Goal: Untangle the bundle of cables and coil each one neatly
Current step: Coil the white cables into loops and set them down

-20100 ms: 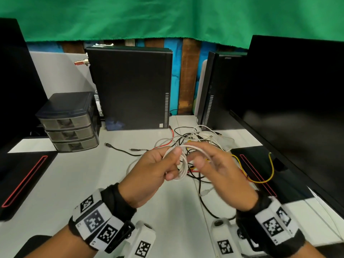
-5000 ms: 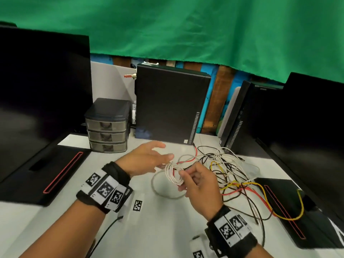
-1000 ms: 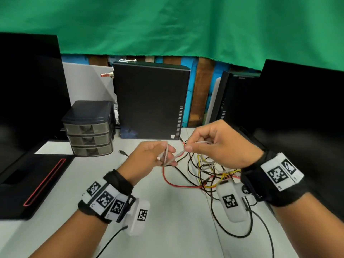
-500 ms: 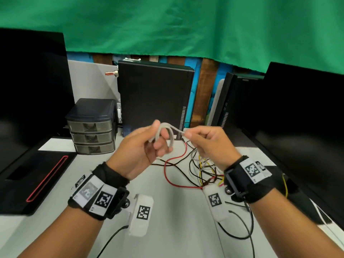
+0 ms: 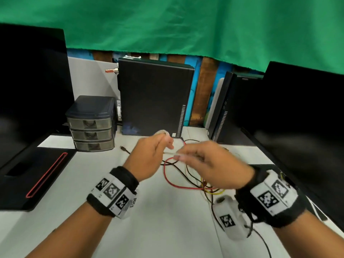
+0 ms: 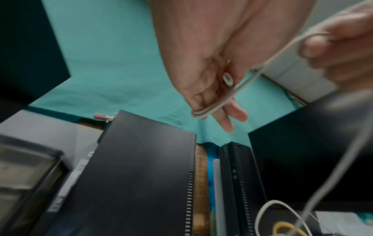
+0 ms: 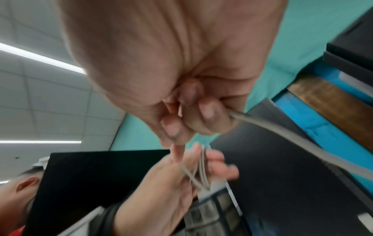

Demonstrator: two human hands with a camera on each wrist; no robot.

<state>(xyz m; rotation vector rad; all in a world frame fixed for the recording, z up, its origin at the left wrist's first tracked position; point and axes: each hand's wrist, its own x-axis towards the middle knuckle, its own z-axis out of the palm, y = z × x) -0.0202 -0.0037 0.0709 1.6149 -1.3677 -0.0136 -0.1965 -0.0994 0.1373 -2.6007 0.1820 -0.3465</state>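
Above the counter, the left hand holds a small coil of white cable wound around its extended fingers; the left wrist view alone shows the cable's plug tucked against the palm. The right hand, blurred in the head view, pinches the same cable's free run between curled fingers, plain in the right wrist view. Only the head view shows the remaining tangle of red, yellow and black cables lying on the counter under the right hand.
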